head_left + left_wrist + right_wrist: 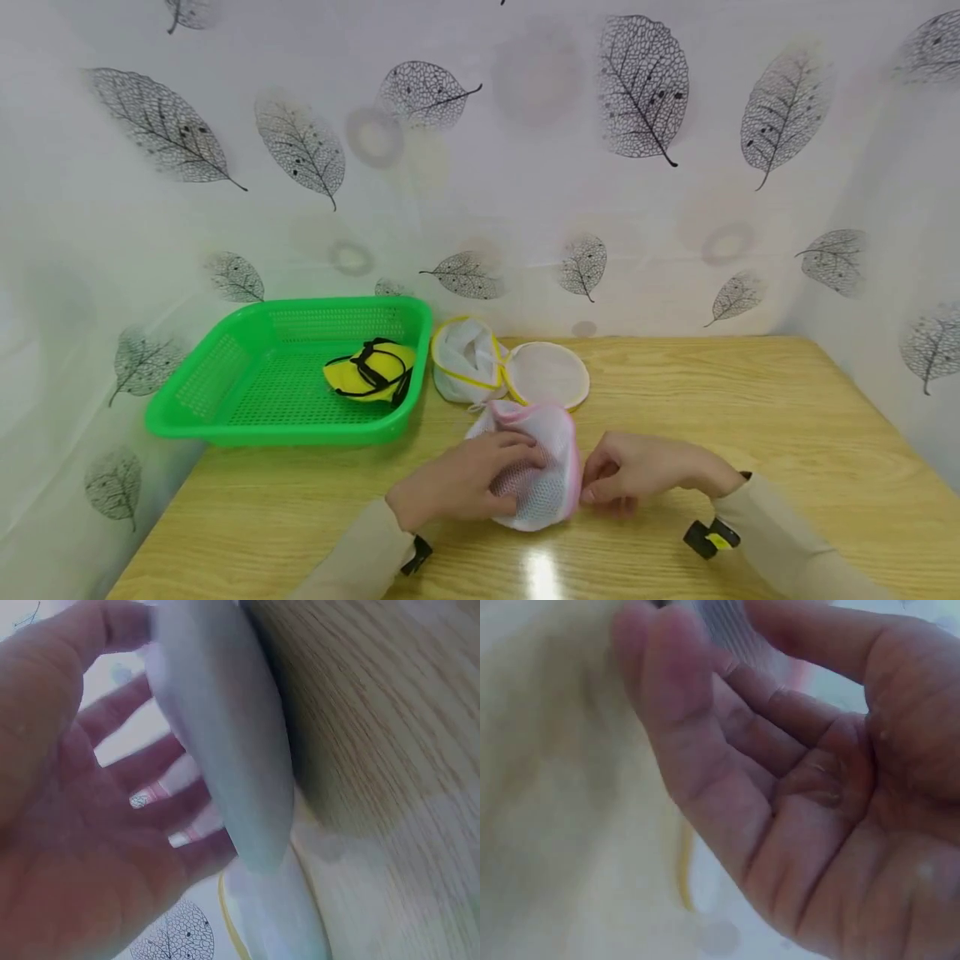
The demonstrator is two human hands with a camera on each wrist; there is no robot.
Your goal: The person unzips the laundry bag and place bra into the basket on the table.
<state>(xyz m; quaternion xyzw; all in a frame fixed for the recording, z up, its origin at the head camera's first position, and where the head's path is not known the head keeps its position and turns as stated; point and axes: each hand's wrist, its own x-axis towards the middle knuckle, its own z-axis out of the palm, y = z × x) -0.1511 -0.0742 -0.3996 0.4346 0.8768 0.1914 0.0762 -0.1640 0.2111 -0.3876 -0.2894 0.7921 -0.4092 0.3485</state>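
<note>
A white mesh laundry bag [540, 492] with pink trim stands on the wooden table in front of me. My left hand [472, 479] holds it from the left, the thumb low in front and the fingers across the mesh; in the left wrist view thumb and fingers lie around the bag [225, 735]. At its right edge, my right hand [637, 471] has curled fingers, with thumb and forefinger pinching at the pink trim. Whatever small part lies between those fingertips is hidden. The right wrist view shows the curled right hand [780, 795], blurred at the fingertips.
Behind the bag are a white mesh bag with yellow trim [465, 358] and a flat round yellow-rimmed mesh piece [549, 377]. A green plastic basket [285, 432] at the left holds a yellow cloth item with black straps [378, 367]. A leaf-patterned curtain [510, 208] hangs behind the table [750, 417].
</note>
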